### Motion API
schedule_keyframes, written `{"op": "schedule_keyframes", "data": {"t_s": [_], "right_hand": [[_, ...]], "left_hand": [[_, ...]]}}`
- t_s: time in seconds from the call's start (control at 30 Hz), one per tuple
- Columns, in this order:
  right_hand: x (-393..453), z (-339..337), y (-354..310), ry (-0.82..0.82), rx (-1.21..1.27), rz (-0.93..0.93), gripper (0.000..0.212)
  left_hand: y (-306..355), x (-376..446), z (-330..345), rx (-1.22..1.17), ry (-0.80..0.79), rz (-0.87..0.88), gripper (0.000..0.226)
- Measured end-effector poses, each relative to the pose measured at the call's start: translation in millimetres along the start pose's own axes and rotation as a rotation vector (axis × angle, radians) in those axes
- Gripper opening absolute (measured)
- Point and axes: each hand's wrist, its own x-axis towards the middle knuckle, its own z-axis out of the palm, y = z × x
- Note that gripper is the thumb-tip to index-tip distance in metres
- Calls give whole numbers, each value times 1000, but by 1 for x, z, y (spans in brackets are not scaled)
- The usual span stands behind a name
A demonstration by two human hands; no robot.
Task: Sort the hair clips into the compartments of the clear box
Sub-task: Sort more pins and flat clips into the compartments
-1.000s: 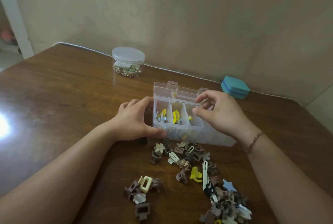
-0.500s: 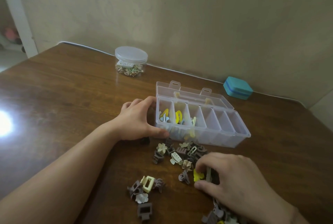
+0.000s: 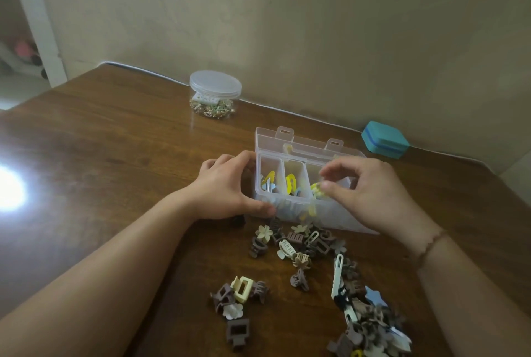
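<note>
On the brown table (image 3: pixel 115 155), my left hand (image 3: pixel 227 187) grips the box (image 3: pixel 287 207); my right hand (image 3: pixel 370 193) pinches a yellow clip (image 3: pixel 317 189) directly over the third compartment, centre frame.

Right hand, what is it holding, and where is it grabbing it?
The right hand pinches a small yellow hair clip by its right end, between thumb and fingertips, over the clear box.

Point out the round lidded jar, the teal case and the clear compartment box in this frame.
round lidded jar (image 3: pixel 215 88): head view, on the middle of its clear lid.
teal case (image 3: pixel 384 140): head view, on its top face.
clear compartment box (image 3: pixel 288 134): head view, on the left latch tab of its open lid.
</note>
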Motion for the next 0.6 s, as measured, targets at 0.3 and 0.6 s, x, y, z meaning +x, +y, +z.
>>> {"op": "schedule_keyframes", "data": {"t_s": [0.3, 0.6], "right_hand": [[-65, -7, -11, -154, -288, 141, 10], [-81, 20, -17, -210, -461, 169, 17]], "left_hand": [[-6, 5, 3, 6, -17, 0, 107], [-5, 4, 2, 2, -14, 8, 107]]}}
